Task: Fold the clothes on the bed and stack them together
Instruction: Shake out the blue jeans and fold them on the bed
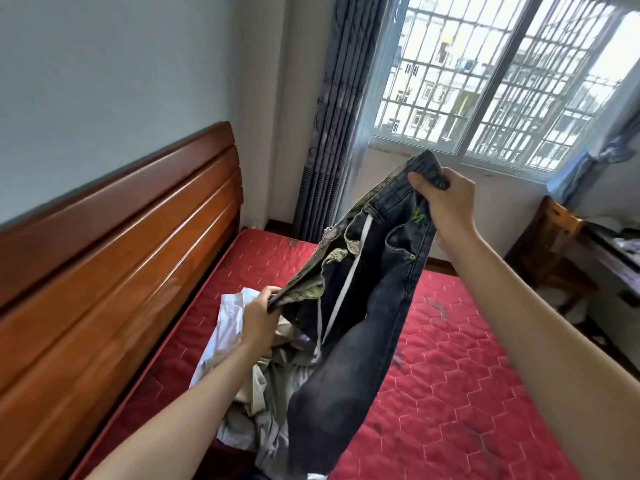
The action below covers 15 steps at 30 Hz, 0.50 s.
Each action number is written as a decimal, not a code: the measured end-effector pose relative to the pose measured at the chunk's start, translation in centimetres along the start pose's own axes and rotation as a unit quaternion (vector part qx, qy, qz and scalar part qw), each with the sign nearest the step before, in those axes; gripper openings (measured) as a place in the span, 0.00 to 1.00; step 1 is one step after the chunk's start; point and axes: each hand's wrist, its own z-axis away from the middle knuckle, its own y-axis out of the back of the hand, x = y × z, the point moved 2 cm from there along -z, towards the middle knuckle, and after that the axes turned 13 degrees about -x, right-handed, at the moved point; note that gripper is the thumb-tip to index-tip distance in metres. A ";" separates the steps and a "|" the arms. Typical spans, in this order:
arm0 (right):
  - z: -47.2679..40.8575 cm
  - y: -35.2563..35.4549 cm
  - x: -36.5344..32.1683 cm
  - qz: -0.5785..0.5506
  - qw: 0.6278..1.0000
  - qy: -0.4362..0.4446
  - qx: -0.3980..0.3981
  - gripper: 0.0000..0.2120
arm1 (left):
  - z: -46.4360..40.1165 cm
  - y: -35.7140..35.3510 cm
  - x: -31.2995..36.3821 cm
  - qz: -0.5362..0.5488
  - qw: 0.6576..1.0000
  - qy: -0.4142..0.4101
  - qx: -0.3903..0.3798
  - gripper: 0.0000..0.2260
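A pair of dark washed jeans (360,323) with green stitching and a white drawstring hangs in the air over the bed. My right hand (446,202) grips one end of the waistband, held high. My left hand (258,318) pinches the other end of the waistband, lower and to the left. The legs dangle down toward the bottom of the view. Under the jeans lies a loose pile of clothes (249,403), white and beige, partly hidden by the denim and my left arm.
The red quilted mattress (467,375) fills the right and far side. A wooden headboard (114,258) runs along the left. A grey curtain (332,126) and barred window stand behind. A wooden chair and a cluttered table (568,244) sit at the right.
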 end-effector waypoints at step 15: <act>0.0 4.8 11.5 -0.086 0.970 -0.190 0.124 0.12 | -5.7 8.3 7.3 0.084 0.996 0.021 0.024 0.02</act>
